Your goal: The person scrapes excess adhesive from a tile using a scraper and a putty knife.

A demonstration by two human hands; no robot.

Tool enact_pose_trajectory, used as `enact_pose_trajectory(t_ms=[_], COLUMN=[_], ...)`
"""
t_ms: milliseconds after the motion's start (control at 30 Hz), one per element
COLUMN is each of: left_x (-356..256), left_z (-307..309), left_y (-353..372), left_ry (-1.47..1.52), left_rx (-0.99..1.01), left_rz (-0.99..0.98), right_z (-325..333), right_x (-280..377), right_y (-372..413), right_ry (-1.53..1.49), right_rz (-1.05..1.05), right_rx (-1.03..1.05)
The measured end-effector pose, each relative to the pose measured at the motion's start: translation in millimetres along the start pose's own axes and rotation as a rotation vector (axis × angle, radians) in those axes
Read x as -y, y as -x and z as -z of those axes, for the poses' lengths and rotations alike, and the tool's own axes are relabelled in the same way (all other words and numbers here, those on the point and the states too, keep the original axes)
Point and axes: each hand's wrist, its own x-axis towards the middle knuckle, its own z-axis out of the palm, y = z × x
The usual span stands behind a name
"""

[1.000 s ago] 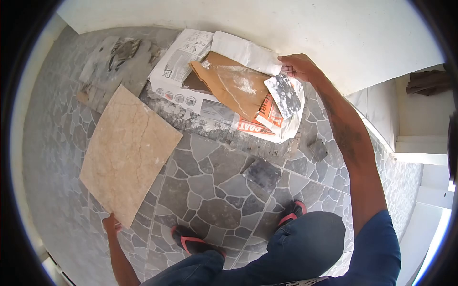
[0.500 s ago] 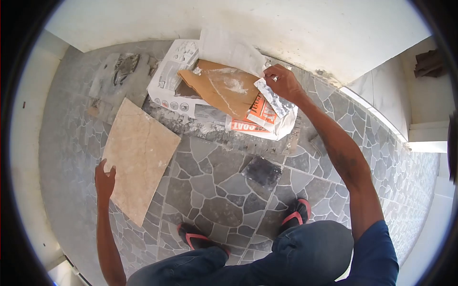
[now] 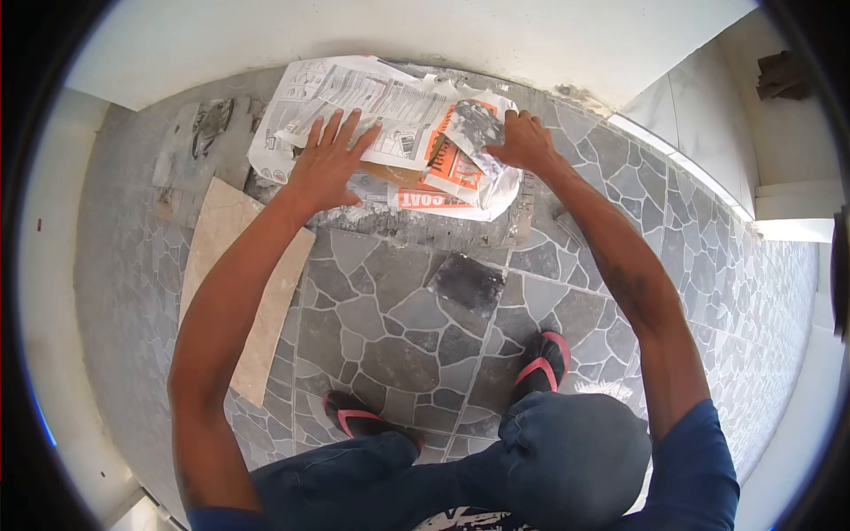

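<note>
A paper bag (image 3: 390,99) with white printed faces and orange lettering lies flat near the wall, its flap folded down over most of the brown inner layer. My left hand (image 3: 329,168) rests palm down on its left part, fingers spread, holding nothing. At the bag's right end my right hand (image 3: 524,140) pinches the edge by a grey-smeared white piece (image 3: 476,128). The beige tile (image 3: 261,257) lies on the floor at the left, partly behind my left forearm.
A dark square piece (image 3: 467,283) lies on the stone-patterned floor (image 3: 398,345) between my feet and the bag. A crumpled dark item (image 3: 211,124) sits on a grey sheet at the upper left. White walls (image 3: 425,31) stand behind and at both sides.
My left hand has left the beige tile and moved up and right onto the bag. The raised white flap has come down over the brown layer. My right hand stays at the bag's right end.
</note>
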Motion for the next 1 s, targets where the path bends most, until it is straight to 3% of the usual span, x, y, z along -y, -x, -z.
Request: enact_pose_trajectory(t_ms=[133,233,267,367,433,467,600,700,800,900,933,1000], left_x=[-26.7,-31.3,-25.5,-14.6,-18.1,-23.1,-23.5,-32.1,-31.4,-37.1,-40.6,-48.6], left_z=[-32.5,-44.8,-49.2,-50.5,-45.1,-43.6,-54.5,-74.5,-86.2,-75.1,-71.8,-69.4], left_y=[15.7,15.4,10.2,3.0,0.1,-1.2,1.3,7.7,9.7,7.6,8.3,13.1], left_ry=[0.010,0.016,-0.103,-0.210,-0.126,-0.080,-0.199,-0.271,-0.268,-0.215,-0.205,-0.181], left_rx=[-0.171,-0.219,-0.293,-0.306,-0.121,-0.027,-0.088,-0.149,-0.165,-0.132,-0.131,-0.130], left_rz=[-0.134,-0.029,0.003,0.054,0.081,0.091,0.026,-0.005,-0.018,-0.030,-0.017,0.012], right_z=[0.3,34.1,46.8,64.1,66.7,66.0,68.8,95.0,82.3,64.9,58.3,53.9], right_x=[-20.1,-33.0,-30.5,-26.5,-7.2,3.6,20.0,25.7,26.0,52.3,47.6,53.5], right_y=[-14.0,-9.9,-9.5,-16.3,-23.7,-23.3,-41.7,-30.5,-45.7,-51.6,-42.9,-21.6], right_ry=[-0.183,-0.718,-0.752,-0.941,-1.131,-1.135,-0.665,-0.649,-0.894,-1.141,-1.136,-0.590], right_rz=[0.020,-0.064,-0.112,-0.158,-0.149,-0.102,-0.039,-0.033,0.096,-0.078,0.068,0.112], right_rx=[0.078,0.215,0.200,0.158,0.080,0.049,-0.007,-0.054,-0.020,0.015,0.137,0.088])
